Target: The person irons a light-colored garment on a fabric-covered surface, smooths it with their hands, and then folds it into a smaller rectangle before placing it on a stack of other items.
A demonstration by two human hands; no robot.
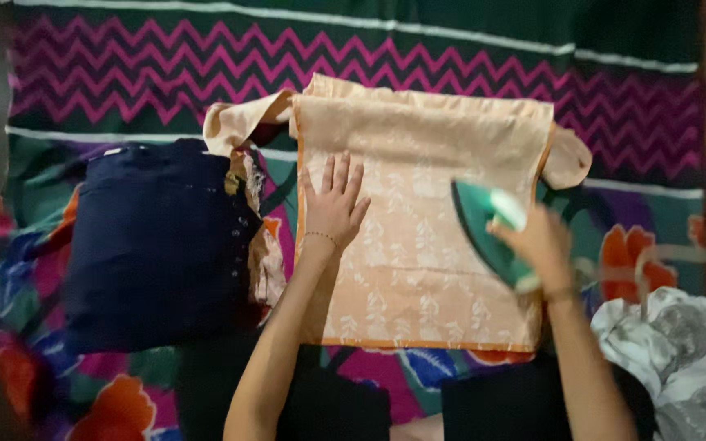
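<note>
A peach garment (pixel 418 163) with a pale leaf print lies spread flat in the middle of a patterned cloth. My left hand (pixel 335 206) presses flat on its left side, fingers apart, with a thin bracelet at the wrist. My right hand (pixel 539 238) grips the handle of a green and white clothes iron (pixel 484 224), which rests on the garment's right side. The iron and right hand are blurred.
A folded dark navy garment (pixel 157 245) lies to the left, with a patterned cloth edge beside it. A crumpled white and grey fabric (pixel 680 351) sits at the lower right. The colourful floral and zigzag bedcover (pixel 206 73) lies under everything.
</note>
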